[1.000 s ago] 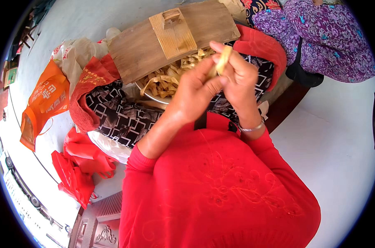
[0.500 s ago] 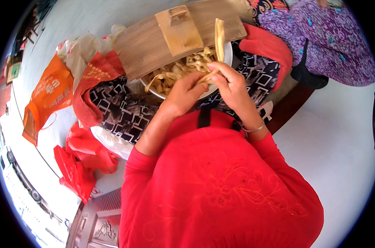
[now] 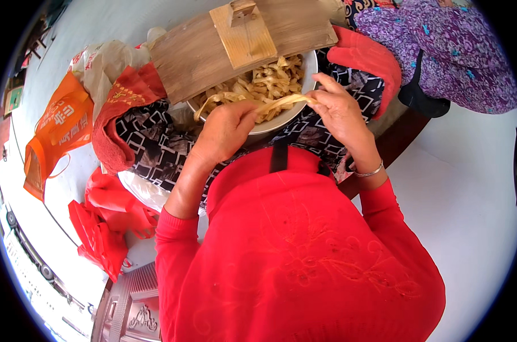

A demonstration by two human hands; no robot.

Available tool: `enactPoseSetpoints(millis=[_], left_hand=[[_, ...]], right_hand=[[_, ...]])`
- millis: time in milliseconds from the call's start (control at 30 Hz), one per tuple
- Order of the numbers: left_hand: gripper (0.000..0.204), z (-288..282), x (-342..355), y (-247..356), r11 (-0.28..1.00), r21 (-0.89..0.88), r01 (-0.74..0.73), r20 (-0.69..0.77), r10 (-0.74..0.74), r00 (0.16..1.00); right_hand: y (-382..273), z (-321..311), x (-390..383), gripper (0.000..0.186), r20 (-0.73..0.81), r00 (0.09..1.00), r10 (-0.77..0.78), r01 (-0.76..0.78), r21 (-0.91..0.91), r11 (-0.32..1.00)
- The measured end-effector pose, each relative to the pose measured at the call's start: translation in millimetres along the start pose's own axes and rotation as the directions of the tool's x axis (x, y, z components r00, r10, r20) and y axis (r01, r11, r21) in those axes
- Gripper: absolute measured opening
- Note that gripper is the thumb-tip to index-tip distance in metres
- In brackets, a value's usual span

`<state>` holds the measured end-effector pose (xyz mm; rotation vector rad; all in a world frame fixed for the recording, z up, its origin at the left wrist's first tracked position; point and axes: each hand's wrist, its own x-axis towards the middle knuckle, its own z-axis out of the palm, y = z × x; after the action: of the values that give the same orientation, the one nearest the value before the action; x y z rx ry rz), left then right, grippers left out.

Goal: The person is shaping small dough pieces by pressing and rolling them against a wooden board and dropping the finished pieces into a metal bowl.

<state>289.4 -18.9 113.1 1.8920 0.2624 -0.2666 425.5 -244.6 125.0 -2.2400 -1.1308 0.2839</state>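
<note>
My left hand (image 3: 224, 128) and my right hand (image 3: 341, 117) are raised above the near part of a round metal bowl (image 3: 310, 65), each closed on one end of a long, pale yellow-tan strip (image 3: 284, 103) stretched between them. The right hand pinches it between thumb and fingertips. Inside the bowl lies a pile of similar curled, tan pieces (image 3: 275, 80). A brown wooden board (image 3: 184, 62) covers the back of the bowl, with a lighter plank and small block (image 3: 241, 40) fixed on top. Black-and-white patterned cloth (image 3: 150, 148) surrounds the bowl.
Red towels (image 3: 361, 57) drape at both sides. An orange bag (image 3: 59, 131), a pale plastic bag (image 3: 107, 62) and red bags (image 3: 104, 222) lie at left. Another person in purple floral clothing (image 3: 441, 51) is at upper right, beside something black (image 3: 424, 97). A dark red chair (image 3: 127, 308) stands at lower left.
My hands have moved apart sideways, the left leftward and the right rightward. The strip, standing upright half a second ago, now lies nearly horizontal between them, uncovering more of the pile.
</note>
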Motion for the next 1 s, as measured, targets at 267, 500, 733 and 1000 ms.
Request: enactPoseSetpoints(millis=[267,500,733,1000], left_hand=[[0.020,20,19,26,0.993,0.078,-0.094,-0.049,0.098,0.994],[0.020,13,17,31,0.999,0.008,-0.045,-0.017,0.045,0.999],[0.027,-3,27,26,0.994,-0.003,-0.114,-0.161,0.112,0.981],[0.025,38,21,48,0.600,-0.795,-0.092,-0.127,-0.016,0.992]], right_hand=[[-28,-30,13,0.042,-0.102,0.985,-0.137,0.152,0.158,0.976],[-16,6,16,0.023,-0.081,0.964,0.252,-0.210,0.346,0.915],[-40,27,8,0.023,0.499,0.865,-0.059,-0.310,0.623,0.718],[-50,40,44,0.021,-0.334,0.936,0.107,0.112,0.572,0.812]])
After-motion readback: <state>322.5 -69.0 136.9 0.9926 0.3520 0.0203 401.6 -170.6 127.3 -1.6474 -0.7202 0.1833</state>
